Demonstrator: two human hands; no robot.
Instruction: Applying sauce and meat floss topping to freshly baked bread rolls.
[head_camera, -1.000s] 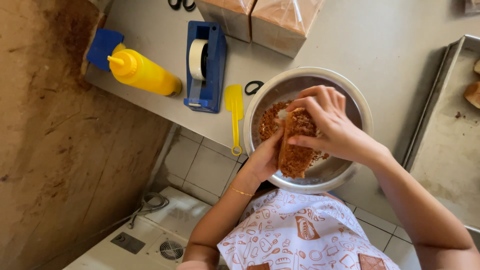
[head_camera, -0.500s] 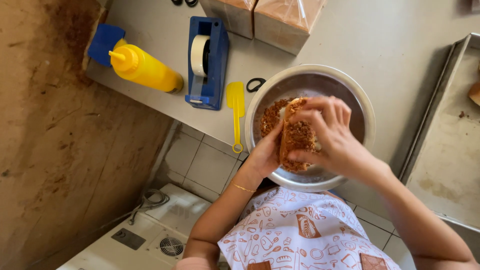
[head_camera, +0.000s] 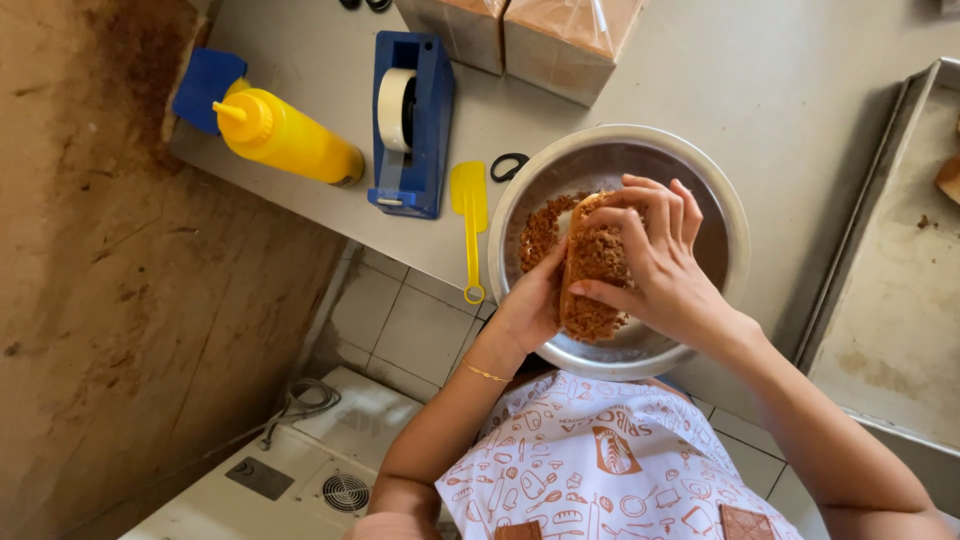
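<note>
Crumb-coated loaf (head_camera: 595, 275) held over metal bowl (head_camera: 620, 160), tilted up on edge, lower end near bowl's near rim. Vs 1 s ago: was lying flatter & lower in bowl; now lifted, turned more upright, pressed between both hands. Coating looks near-complete on visible face, so pressing/turning prob. well along; underside not visible, can't confirm.

L to R:
- Brown wall/board far left; white appliance w/ vent below it on tiled floor.
- Blue lid-like item and yellow squeeze bottle (head_camera: 285, 140) lying on side at tabletop (head_camera: 780, 90) edge, unchanged.
- Blue tape dispenser (head_camera: 410, 125), then yellow spatula (head_camera: 470, 220) overhanging tabletop edge; small black ring just beside it. None moved.
- Left hand (head_camera: 530, 305): cupped under/behind loaf's left side, fingers mostly hidden, seems closed against it.
- Loose crumbs (head_camera: 540, 230) piled in bowl's left half, just beside loaf.
- Right hand (head_camera: 665, 270): draped over loaf top & right side, fingers (head_camera: 640, 200) spread slightly, clamped on crust.
- Two wrapped loaves at top, behind bowl.
- Metal tray (head_camera: 900, 300) far right, well apart from bowl.
</note>
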